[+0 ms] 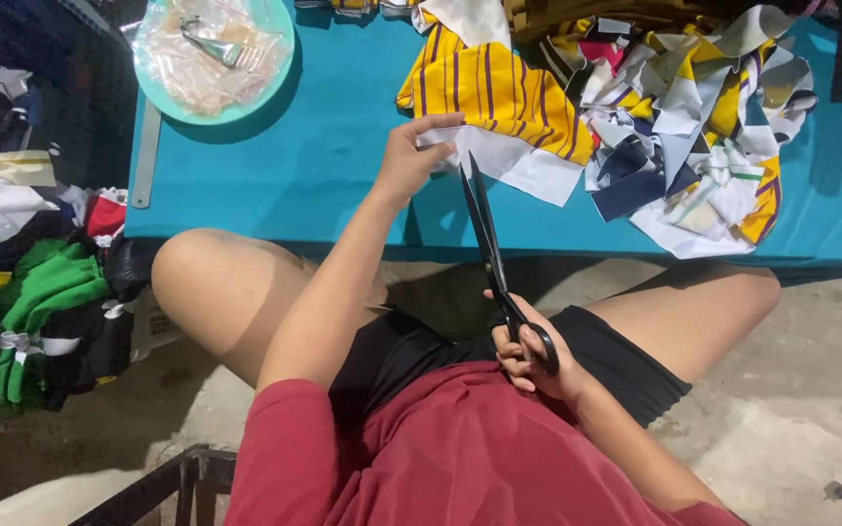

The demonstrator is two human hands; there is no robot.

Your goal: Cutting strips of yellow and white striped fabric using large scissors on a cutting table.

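Note:
My left hand (411, 156) pinches the near edge of a yellow cloth with purple stripes and a white border (499, 102) that lies on the teal table (275, 166). My right hand (535, 358) grips the black handles of long black scissors (487, 239) above my lap. The blades point up toward the cloth's white edge, with the tips just beside my left fingers. The blades look nearly closed.
A heap of white, yellow, navy and grey fabric scraps (704, 127) lies on the table's right. A teal bowl (216, 58) with clear plastic bits sits at the back left, a metal ruler (145, 156) below it. Piled clothes (41, 292) lie on the floor, left.

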